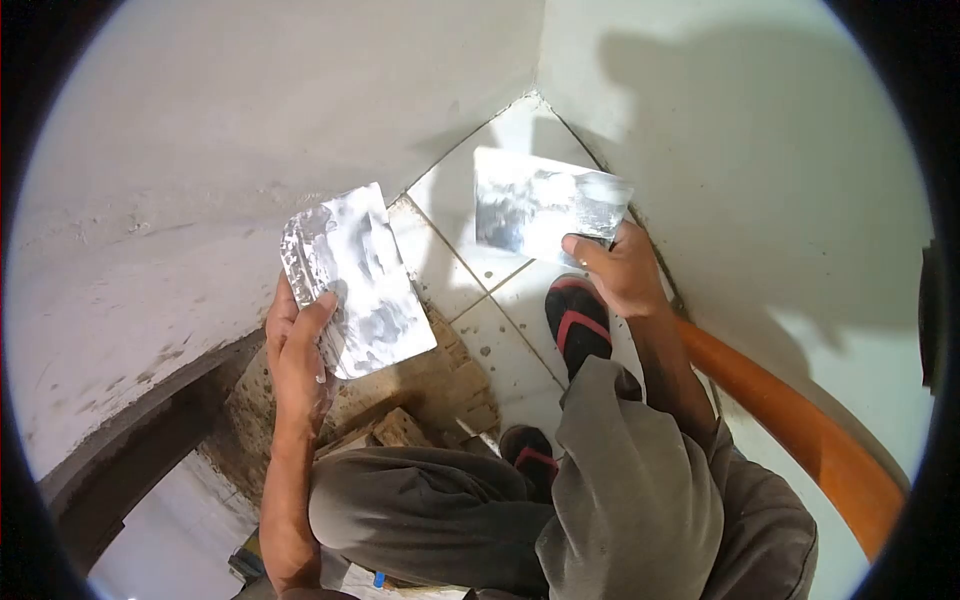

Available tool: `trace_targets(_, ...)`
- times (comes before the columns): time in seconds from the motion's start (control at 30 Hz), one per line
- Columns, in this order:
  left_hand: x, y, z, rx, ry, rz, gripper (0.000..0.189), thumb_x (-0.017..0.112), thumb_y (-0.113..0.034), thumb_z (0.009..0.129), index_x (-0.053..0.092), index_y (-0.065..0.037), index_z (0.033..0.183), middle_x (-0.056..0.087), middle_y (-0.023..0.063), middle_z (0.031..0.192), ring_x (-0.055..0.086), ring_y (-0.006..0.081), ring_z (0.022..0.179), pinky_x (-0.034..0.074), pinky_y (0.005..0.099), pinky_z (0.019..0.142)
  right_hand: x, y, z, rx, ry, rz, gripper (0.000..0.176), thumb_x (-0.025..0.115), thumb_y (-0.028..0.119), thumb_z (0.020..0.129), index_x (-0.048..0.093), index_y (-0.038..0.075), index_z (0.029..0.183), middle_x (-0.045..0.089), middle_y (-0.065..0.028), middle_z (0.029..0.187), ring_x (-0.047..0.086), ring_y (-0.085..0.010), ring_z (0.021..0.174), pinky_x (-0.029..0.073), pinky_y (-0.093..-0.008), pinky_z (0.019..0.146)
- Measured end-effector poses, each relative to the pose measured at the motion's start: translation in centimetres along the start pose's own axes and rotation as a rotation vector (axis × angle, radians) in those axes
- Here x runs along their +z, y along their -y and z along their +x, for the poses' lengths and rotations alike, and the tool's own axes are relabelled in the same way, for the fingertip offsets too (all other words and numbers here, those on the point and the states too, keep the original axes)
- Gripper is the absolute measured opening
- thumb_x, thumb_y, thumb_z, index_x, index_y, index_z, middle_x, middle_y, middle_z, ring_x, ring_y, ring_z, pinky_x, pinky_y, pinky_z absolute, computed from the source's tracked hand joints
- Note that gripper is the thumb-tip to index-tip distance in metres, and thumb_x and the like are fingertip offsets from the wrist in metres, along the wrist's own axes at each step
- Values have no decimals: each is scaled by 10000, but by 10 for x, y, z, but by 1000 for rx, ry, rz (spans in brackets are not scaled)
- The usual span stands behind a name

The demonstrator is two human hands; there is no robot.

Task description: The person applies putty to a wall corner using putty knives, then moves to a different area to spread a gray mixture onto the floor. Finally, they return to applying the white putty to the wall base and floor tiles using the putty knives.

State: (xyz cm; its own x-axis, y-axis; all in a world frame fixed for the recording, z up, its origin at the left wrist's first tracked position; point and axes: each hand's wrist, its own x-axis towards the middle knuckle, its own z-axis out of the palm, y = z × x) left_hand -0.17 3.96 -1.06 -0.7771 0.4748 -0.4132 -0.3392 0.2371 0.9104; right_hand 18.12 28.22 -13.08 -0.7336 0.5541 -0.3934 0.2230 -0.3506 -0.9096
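Observation:
My left hand (298,335) grips a flat, whitish plate (362,275) by its left edge, thumb on top. Grey and white putty-like smears cover its face, and one corner is rounded. In my right hand (622,272) is a rectangular, shiny metal blade (545,205), pinched at its lower right corner with the thumb on top. Streaks of white paste mark this blade too. The two plates are apart, both held above the tiled floor. Fingers under each plate are hidden, and whether either has a handle beneath cannot be seen.
Walls (250,90) meet at a corner ahead, over white floor tiles (525,320) with dark spots. Dirty cardboard (455,370) lies below my left hand. An orange curved pipe-like thing (790,420) runs along the right. My feet wear dark, red-strapped footwear (580,318).

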Motion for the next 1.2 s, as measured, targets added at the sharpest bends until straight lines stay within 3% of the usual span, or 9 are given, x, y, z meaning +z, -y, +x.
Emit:
trace_targets(0.07,1,4,4,-35,-9,-29,582,503,-108,846,332,57,1377,565,148,1196,620,175,975,523,292,820,0,10,-8,42,-15,36,298,651,143,805,623,-80,1000,650,-107,880,623,-153,773,536,-307,615)
trace_targets(0.2,9,4,8,-78,-2,-182,544,468,-51,851,340,64,1367,579,152,1157,634,179,940,551,292,789,1,31,-12,47,56,542,287,607,46,831,588,-44,1103,617,-147,1070,599,-229,979,492,-425,890)
trace_targets(0.4,14,2,13,-124,-18,-227,570,473,-41,841,313,76,1376,573,168,1154,642,188,922,566,296,767,-6,27,-11,119,202,682,341,606,38,828,547,-37,1156,589,-148,1114,595,-257,1008,505,-452,867)
trace_targets(0.6,15,6,17,-156,-18,-248,459,516,-100,899,399,53,1315,607,130,1097,647,156,873,565,276,732,-7,39,-25,23,43,341,326,602,24,826,551,-42,1141,601,-109,1067,600,-202,983,519,-389,834)
trace_targets(0.7,22,0,14,-153,-4,-211,397,554,-164,930,459,26,1264,629,89,1053,648,123,834,563,258,709,4,50,-27,-14,-61,507,268,614,44,833,580,-35,1087,612,-75,1009,599,-154,905,514,-313,778)
trace_targets(0.9,24,2,12,-237,36,-248,356,568,-191,939,487,5,1225,642,56,1010,650,93,782,563,237,672,31,57,-27,-229,-215,473,205,571,102,916,588,-19,1080,611,-63,947,596,-136,816,516,-285,707)
trace_targets(1.03,23,8,14,-279,94,-379,347,573,-182,934,473,2,1210,634,71,1034,658,124,824,574,268,721,30,54,-34,-581,75,-32,272,535,106,937,528,-5,1186,604,-166,1108,615,-242,985,523,-346,819)
trace_targets(1.13,26,2,13,-306,129,-468,338,567,-176,937,470,-1,1210,625,86,1064,655,149,884,573,294,759,66,68,-24,-1064,394,50,363,585,139,902,500,40,1241,528,-244,1261,551,-333,1150,477,-416,942)
trace_targets(1.2,28,-1,11,-287,105,-482,332,563,-178,939,472,-2,1206,625,88,1064,654,152,888,571,296,762,67,64,-16,-1186,561,-72,412,623,116,847,520,68,1243,509,-219,1302,529,-339,1186,439,-450,985)
